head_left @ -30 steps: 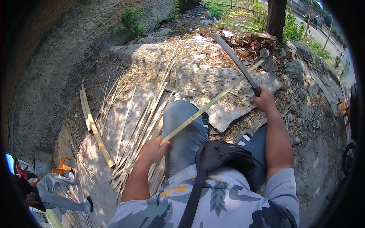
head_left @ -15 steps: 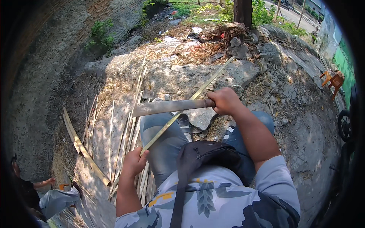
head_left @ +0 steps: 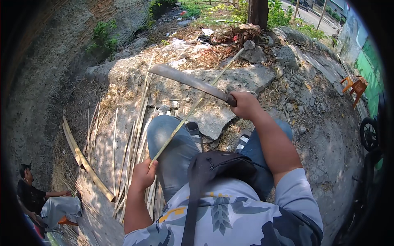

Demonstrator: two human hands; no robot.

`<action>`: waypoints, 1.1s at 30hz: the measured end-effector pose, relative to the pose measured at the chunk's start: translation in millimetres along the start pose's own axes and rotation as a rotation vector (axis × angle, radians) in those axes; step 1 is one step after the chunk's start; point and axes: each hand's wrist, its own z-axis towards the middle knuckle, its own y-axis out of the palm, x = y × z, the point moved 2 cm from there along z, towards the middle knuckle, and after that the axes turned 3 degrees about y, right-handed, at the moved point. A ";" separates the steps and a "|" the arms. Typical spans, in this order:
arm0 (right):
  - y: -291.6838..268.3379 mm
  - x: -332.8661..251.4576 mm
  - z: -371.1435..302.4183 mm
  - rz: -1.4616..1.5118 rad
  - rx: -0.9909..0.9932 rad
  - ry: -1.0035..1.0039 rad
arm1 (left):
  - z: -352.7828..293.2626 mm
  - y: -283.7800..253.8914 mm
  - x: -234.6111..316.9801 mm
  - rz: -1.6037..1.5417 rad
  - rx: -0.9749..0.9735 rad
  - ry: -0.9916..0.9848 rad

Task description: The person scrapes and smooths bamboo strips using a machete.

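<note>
My right hand (head_left: 245,105) is closed round the dark handle of a machete (head_left: 184,78). Its long, broad blade points up and left, crossing the bamboo strip in this view; I cannot tell whether they touch. My left hand (head_left: 143,175) grips the near end of that long, narrow bamboo strip (head_left: 175,129) beside my left knee. From there the strip slants up and right over my leg, its far end by the rocks near the tree trunk.
Several thin bamboo strips (head_left: 130,153) lie left of my legs. Farther left are thicker split bamboo pieces (head_left: 93,174). A concrete slab (head_left: 205,82) lies ahead. At the lower left sits another person (head_left: 35,192); orange plastic chairs (head_left: 356,89) and a wheel (head_left: 369,133) are at the right.
The machete's tip has swung upward, from roughly level to slanting up and left. The bamboo strip looks narrower, as if turned. My left hand keeps its grip; the view has shifted slightly.
</note>
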 end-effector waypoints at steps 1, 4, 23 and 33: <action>6.6 -10.9 -0.8 -0.084 -0.074 -0.127 | -1.6 -2.7 6.6 -0.004 0.002 -0.009; 23.6 -36.9 -4.9 -0.268 -0.102 -0.457 | -1.8 -5.1 9.7 0.034 0.010 -0.015; -5.5 4.3 4.4 0.109 0.009 0.032 | -2.3 -1.6 11.0 0.006 0.029 0.005; 0.4 -10.8 7.6 -0.126 0.014 -0.257 | -2.3 -0.4 -1.6 0.079 0.015 -0.018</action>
